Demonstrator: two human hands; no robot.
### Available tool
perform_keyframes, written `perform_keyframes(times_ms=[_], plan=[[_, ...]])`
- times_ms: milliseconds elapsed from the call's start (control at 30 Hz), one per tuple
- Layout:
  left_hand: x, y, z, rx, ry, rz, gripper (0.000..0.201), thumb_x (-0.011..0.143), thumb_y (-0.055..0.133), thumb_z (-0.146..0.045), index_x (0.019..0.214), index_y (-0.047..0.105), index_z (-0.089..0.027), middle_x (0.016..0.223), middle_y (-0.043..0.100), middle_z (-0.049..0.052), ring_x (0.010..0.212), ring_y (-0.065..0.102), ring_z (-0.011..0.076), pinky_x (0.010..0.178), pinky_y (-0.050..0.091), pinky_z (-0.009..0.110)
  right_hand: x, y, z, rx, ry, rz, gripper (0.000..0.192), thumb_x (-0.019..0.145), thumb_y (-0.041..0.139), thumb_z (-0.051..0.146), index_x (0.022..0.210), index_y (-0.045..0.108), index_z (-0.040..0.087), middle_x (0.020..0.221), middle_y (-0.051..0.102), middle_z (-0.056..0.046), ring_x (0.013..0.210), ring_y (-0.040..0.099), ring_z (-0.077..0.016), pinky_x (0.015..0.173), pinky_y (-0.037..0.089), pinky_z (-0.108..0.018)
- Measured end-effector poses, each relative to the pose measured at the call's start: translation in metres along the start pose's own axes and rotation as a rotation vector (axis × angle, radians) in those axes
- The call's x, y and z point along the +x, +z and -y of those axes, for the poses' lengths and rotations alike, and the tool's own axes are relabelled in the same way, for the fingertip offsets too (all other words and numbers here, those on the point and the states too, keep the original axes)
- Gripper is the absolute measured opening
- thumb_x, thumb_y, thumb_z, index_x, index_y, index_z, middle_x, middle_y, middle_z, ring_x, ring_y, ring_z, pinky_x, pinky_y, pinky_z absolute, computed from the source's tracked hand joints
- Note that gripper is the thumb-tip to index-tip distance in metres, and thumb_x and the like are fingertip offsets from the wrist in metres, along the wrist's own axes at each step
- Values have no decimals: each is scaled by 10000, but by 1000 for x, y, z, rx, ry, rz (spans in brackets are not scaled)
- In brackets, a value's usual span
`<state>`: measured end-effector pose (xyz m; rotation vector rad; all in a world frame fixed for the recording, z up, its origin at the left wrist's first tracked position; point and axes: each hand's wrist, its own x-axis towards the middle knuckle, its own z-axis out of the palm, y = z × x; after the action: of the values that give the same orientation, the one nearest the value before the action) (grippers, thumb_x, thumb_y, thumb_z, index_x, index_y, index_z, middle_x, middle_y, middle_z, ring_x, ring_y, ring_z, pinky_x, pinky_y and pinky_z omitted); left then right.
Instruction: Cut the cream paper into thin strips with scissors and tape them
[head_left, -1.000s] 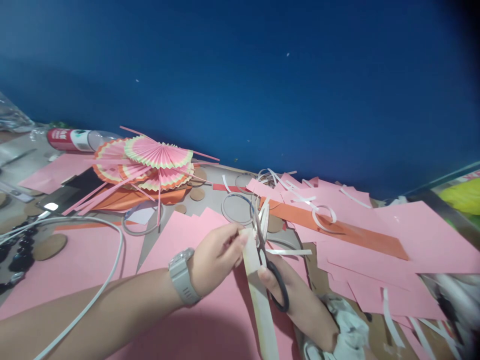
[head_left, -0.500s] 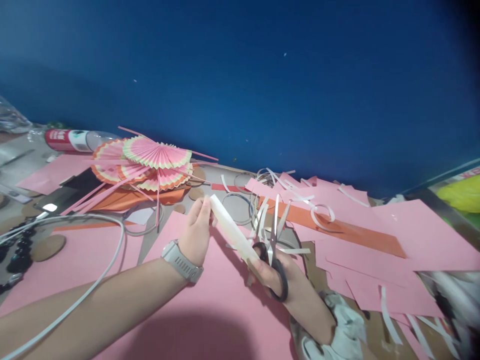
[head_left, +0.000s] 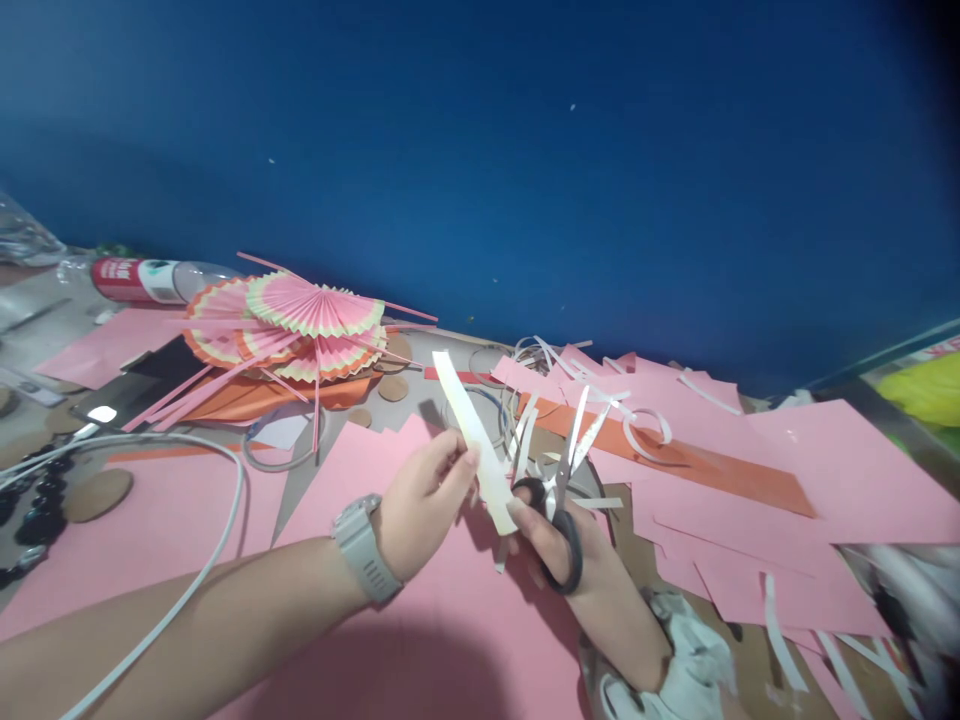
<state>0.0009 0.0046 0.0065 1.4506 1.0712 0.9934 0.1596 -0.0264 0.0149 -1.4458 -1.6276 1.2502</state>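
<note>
My left hand (head_left: 424, 505), with a grey watch on its wrist, pinches a cream paper strip (head_left: 472, 440) near its lower part; the strip stands up and leans away to the left. My right hand (head_left: 577, 575) holds black-handled scissors (head_left: 564, 500), fingers through the loops, blades parted and pointing up and away. Its thumb also touches the strip's lower end. Both hands hover over a large pink sheet (head_left: 405, 620).
Pink pleated paper fans (head_left: 300, 325) lie at the back left beside a red-labelled bottle (head_left: 142, 280). A white cable (head_left: 217, 500) curves across the left. Pink sheets (head_left: 787, 470), an orange strip (head_left: 705, 465) and white paper offcuts cover the right. A blue wall rises behind.
The strip has swung from lying toward me to standing up and away. My left hand moved out along it and came back near the scissors. The scissors' blades have opened.
</note>
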Motion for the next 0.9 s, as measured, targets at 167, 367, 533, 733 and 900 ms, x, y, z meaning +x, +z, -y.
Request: perform_keyframes(times_ms=[167, 367, 533, 733, 900], plan=[[5, -1, 4, -46, -3, -52, 298, 936, 351, -336, 686, 414, -187, 620, 434, -46, 558, 443, 100, 556, 387, 230, 1, -1, 7, -10, -18, 5, 298, 878, 457, 377, 632, 448, 209, 572, 511, 16, 541, 508, -142, 537, 446, -253], [2, 0, 3, -31, -25, 138, 346, 948, 300, -370, 724, 473, -170, 627, 535, -5, 568, 515, 120, 564, 420, 249, -2, -2, 11, 1, -51, -26, 276, 888, 471, 362, 657, 474, 210, 603, 517, 14, 583, 509, -152, 581, 457, -261], [-3, 2, -3, 42, 6, 360, 276, 933, 355, -304, 803, 544, -151, 669, 596, 24, 579, 538, 123, 565, 433, 236, -3, -3, 10, -4, -21, -105, 250, 899, 463, 344, 672, 486, 240, 612, 545, 0, 587, 526, -180, 599, 457, -286], [-6, 3, -3, -9, 39, 196, 290, 953, 301, -307, 753, 466, -181, 603, 505, -20, 527, 497, 101, 534, 422, 219, -9, -4, 3, 91, -65, 100, 315, 922, 377, 463, 858, 569, 222, 778, 602, -40, 635, 528, -177, 608, 458, -297], [-8, 2, -3, -56, 80, 67, 273, 950, 316, -345, 761, 440, -192, 564, 423, -54, 449, 436, 77, 439, 376, 188, -9, -8, 7, 81, -84, 256, 458, 868, 395, 586, 924, 566, 165, 801, 563, -54, 707, 516, -176, 623, 453, -278]])
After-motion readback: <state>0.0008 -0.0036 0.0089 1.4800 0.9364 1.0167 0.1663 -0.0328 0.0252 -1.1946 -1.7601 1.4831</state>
